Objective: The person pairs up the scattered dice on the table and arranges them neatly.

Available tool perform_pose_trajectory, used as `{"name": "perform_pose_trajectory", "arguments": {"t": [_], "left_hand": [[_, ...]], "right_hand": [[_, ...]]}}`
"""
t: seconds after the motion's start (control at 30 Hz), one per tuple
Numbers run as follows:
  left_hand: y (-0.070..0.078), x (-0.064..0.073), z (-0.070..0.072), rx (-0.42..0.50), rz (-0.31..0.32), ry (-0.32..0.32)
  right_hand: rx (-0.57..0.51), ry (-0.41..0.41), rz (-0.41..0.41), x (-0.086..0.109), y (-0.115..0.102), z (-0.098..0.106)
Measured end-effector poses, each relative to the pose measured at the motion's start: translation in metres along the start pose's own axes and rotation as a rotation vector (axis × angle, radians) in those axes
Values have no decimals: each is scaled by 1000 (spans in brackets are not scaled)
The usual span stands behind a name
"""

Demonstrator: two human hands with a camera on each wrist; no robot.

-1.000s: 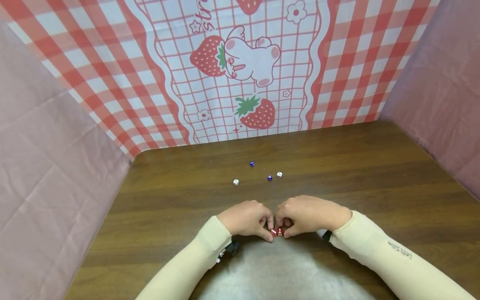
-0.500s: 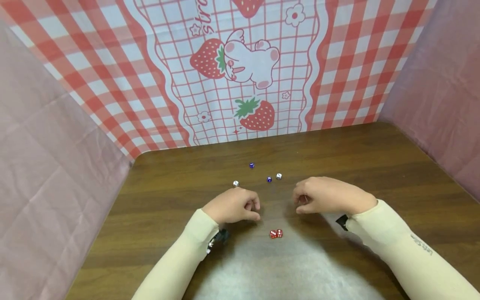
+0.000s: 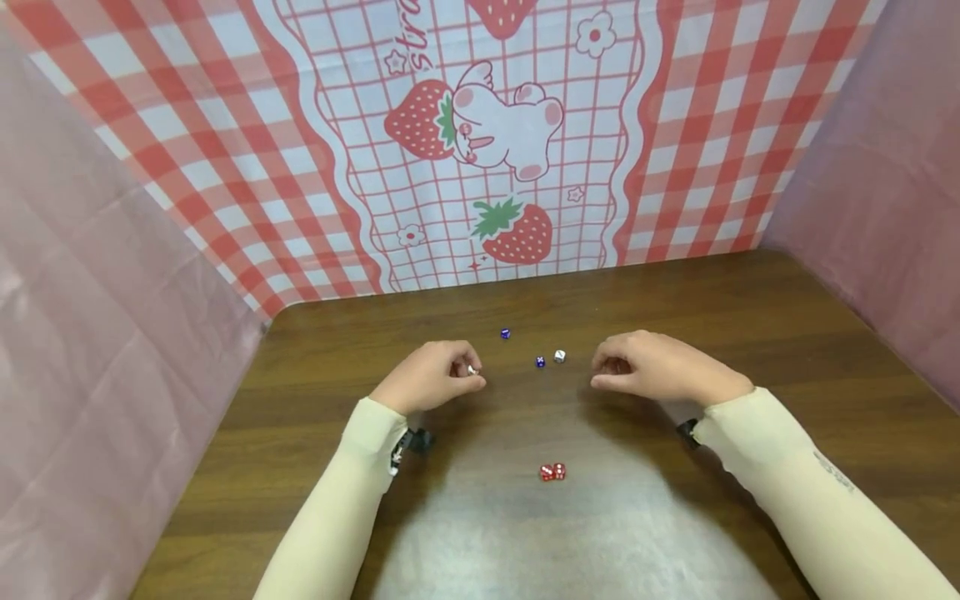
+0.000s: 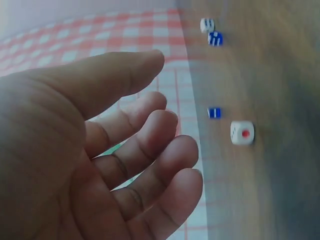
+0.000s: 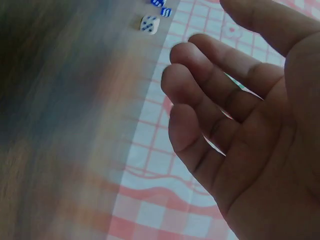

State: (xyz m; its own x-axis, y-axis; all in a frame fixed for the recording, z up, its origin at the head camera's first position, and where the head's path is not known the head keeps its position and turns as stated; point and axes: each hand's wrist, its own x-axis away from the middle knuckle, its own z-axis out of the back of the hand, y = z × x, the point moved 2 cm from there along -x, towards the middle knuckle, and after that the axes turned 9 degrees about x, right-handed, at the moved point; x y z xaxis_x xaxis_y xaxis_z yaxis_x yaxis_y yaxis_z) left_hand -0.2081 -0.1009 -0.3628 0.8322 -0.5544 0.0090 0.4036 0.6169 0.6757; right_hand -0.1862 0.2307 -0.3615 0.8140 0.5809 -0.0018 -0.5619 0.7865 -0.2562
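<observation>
My left hand (image 3: 427,377) hovers at the left white die (image 3: 472,371), which shows between thumb and fingers in the head view. In the left wrist view that white die (image 4: 242,133) sits on the table, apart from the loosely bent fingers (image 4: 186,150). My right hand (image 3: 652,367) is held over the table with its fingers relaxed and nothing in them. Nearest to it is the other white die (image 3: 559,357), close beside a blue die (image 3: 540,362). Farther back lies a second blue die (image 3: 505,333).
Two red dice (image 3: 552,472) lie side by side toward the front of the wooden table (image 3: 480,533). A checked strawberry-print cloth (image 3: 517,125) hangs at the table's back edge. Pink cloths (image 3: 97,333) flank both sides.
Both hands have left the two red dice and drawn apart. The left hand has moved forward and left to a white die; the right has gone forward and right.
</observation>
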Motion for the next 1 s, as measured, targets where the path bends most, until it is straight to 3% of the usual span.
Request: {"name": "perform_pose_trajectory", "arguments": {"t": [0.17,0.33,0.5,0.63,0.77,1.0], "left_hand": [[-15,-9,10,26,32,55],[-31,-15,15,-26,85,86],[-41,-19,10,-65,135,39],[-45,-22,5,-63,161,3],[-47,-26,1,-56,166,4],[-49,-30,-7,-6,134,-24]], "right_hand": [[-25,45,-31,-12,17,-3],[-34,76,-66,-31,29,-9],[-33,43,-57,-47,32,-19],[-21,-12,12,-55,29,-26],[-32,-55,70,-57,24,-29],[-33,-105,74,-52,22,-33]]}}
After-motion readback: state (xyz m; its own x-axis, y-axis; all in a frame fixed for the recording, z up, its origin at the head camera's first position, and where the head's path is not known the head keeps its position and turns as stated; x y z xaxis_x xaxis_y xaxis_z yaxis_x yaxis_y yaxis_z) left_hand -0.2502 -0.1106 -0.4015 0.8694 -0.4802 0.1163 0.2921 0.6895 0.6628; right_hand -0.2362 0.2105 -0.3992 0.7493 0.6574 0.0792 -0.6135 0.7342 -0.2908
